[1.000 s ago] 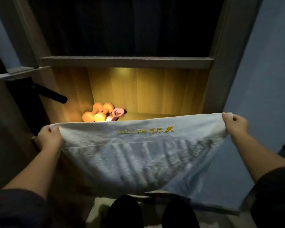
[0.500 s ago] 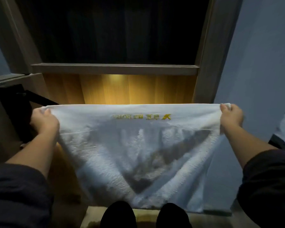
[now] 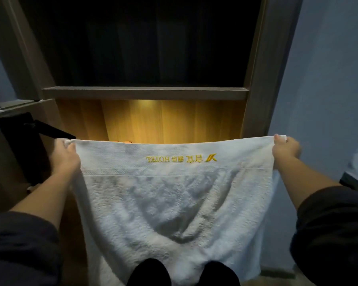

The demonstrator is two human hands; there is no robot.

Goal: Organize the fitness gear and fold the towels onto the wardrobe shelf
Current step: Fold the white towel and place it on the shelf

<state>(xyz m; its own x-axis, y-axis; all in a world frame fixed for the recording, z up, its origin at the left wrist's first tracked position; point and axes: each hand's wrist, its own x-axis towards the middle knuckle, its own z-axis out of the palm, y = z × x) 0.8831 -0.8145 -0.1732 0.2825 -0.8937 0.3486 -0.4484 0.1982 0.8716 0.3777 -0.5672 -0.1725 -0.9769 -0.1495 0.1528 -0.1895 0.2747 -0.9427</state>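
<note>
Dim blue walls (image 3: 329,69) frame an open wardrobe (image 3: 258,79). Nearest, two dark shoe tips (image 3: 149,272) sit at the bottom edge, with the hanging end of a white towel (image 3: 174,213) just beyond them. The towel is stretched wide in the air — the left hand (image 3: 65,156) pinches its top left corner and the right hand (image 3: 285,150) its top right corner, fingers curled tight on the cloth. Mirrored gold lettering (image 3: 181,158) runs below the top hem. Behind glows a lit wooden compartment (image 3: 174,120) under a grey shelf (image 3: 145,93) — a sliver of something orange (image 3: 125,142) peeks over the hem.
</note>
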